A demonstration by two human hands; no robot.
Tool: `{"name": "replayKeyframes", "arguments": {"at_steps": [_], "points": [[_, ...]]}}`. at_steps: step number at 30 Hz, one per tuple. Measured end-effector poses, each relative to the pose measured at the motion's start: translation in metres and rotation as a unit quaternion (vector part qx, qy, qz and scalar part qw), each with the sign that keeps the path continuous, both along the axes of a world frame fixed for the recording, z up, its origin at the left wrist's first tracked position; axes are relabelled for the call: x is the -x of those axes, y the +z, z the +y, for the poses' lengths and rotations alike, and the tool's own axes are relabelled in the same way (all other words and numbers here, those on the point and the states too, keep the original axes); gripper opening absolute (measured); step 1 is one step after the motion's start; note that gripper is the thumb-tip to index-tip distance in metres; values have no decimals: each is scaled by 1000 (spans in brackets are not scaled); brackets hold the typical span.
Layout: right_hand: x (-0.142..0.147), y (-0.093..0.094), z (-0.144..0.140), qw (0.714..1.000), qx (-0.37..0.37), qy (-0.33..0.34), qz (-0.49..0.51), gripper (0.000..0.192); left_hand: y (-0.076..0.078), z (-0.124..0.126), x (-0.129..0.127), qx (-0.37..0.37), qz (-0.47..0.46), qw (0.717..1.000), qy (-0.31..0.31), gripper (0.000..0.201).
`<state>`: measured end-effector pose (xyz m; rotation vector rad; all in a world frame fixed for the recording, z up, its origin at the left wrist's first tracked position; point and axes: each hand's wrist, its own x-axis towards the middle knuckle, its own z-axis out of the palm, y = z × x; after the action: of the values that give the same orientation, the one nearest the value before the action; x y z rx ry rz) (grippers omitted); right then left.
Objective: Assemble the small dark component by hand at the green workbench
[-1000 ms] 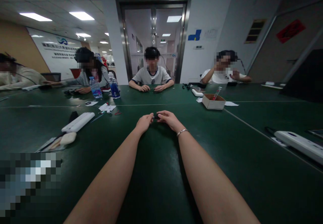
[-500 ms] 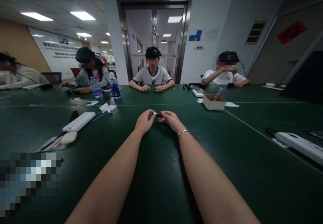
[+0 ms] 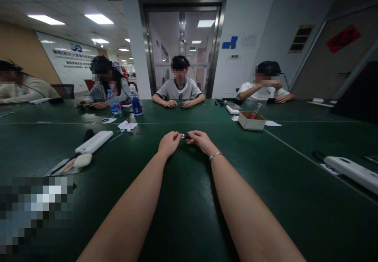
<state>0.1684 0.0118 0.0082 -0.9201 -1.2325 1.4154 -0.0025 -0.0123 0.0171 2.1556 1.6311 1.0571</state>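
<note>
The dark green bench (image 3: 189, 222) is carrying both forearms. Above it, the left hand (image 3: 169, 144) and right hand (image 3: 201, 141) are meeting, each grip pinching one end of a small dark piece (image 3: 186, 136). It is probably light, stiff and easily dropped; fingertip holds at its ends suit it.

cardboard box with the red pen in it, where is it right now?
Head view, right of centre on the green table: the cardboard box sits beyond the right hand, with white paper beside it, in front of the person in white.
</note>
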Motion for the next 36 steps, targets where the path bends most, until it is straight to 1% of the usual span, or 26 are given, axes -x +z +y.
{"name": "replayKeyframes", "arguments": {"at_steps": [3,8,13,18,29,36], "points": [[0,0,0,1000,-6,5,3,9,-3,3,2,0,-5,1000,-5,43],[1,-1,0,1000,-14,5,3,8,-9,9,4,25,-39,999,-12,49],[1,-1,0,1000,-20,13,3,11,-13,12,5,57,-86,994,-24,52],[1,-1,0,1000,-25,14,0,16,-13,13,6,76,-117,990,-31,52],[0,-5,4,998,-54,37,-9,31,-15,17,6,95,-132,987,7,55],[1,-5,3,996,-67,48,-19,37,-16,21,8,124,-149,981,20,53]]}}
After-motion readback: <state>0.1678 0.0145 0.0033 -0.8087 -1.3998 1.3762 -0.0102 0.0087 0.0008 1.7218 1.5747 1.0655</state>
